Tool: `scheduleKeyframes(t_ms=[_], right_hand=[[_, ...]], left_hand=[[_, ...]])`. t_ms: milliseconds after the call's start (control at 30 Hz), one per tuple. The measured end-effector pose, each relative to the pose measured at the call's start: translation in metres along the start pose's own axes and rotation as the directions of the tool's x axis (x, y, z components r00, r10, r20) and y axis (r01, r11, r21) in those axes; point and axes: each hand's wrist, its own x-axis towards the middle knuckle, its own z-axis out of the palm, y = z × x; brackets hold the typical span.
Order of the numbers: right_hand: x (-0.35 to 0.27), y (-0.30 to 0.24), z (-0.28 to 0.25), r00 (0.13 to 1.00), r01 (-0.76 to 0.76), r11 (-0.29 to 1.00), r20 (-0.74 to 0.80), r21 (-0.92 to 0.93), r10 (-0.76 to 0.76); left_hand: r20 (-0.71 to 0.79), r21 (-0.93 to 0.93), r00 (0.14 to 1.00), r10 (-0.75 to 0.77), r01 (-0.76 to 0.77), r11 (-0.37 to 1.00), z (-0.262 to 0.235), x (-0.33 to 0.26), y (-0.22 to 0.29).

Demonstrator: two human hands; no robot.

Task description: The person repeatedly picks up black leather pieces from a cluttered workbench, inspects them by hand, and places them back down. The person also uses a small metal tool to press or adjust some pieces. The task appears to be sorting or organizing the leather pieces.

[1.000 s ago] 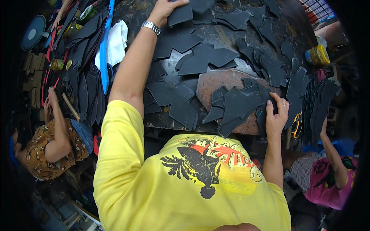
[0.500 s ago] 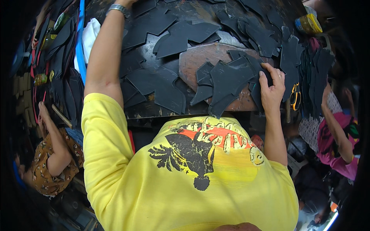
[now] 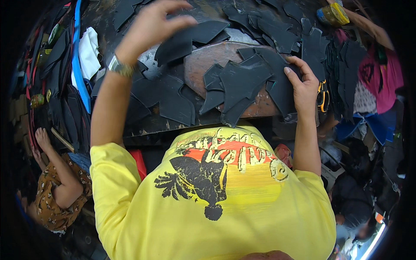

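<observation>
My left hand (image 3: 157, 24) is raised above the far left of the table, fingers apart and nothing in it. A metal-banded watch is on that wrist. Below it lie flat black cut pieces (image 3: 190, 41) with notched, curved outlines. My right hand (image 3: 306, 82) is at the right, its bent thumb and fingers at the edge of a black cut piece (image 3: 279, 86); the grip is partly hidden. Left of it, several overlapping black pieces (image 3: 245, 80) rest on a worn brown board (image 3: 197, 65). Their material cannot be told for sure.
Orange-handled scissors (image 3: 323, 96) hang near the table's right edge, beside stacked black pieces (image 3: 346, 73). A yellow-labelled jar (image 3: 333, 14) is at the far right. White cloth (image 3: 89, 54) and a blue strip (image 3: 77, 56) lie left. Co-workers sit on both sides.
My left hand has come back from the far edge toward the middle, fingers spreading. The right hand stays by the same black piece. The view has shifted slightly.
</observation>
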Motion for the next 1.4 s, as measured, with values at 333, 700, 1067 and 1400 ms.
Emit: scheduleKeyframes(t_ms=[333, 700, 1067, 1400], right_hand=[[0.026, -0.008, -0.007, 0.99, 0.134, 0.98, -0.051, 0.146, -0.128], [0.035, -0.07, -0.021, 0.92, 0.384, 0.856, -0.062, 0.345, -0.388], [0.02, -0.076, 0.033, 0.89, 0.044, 0.834, 0.358, 0.55, -0.283], [0.038, -0.015, -0.035, 0.999, -0.039, 0.977, 0.03, 0.211, 0.034]], left_hand=[[0.157, -0.03, 0.985, 0.065, -0.061, 0.998, 0.049, -0.071, 0.105], [-0.284, -0.211, 0.957, 0.052, -0.116, 0.971, 0.03, -0.044, 0.105], [0.224, -0.552, 0.964, -0.146, 0.249, 0.796, 0.028, -0.046, 0.092], [-0.008, -0.749, 0.901, -0.434, 0.282, 0.6, 0.007, -0.09, 0.049]])
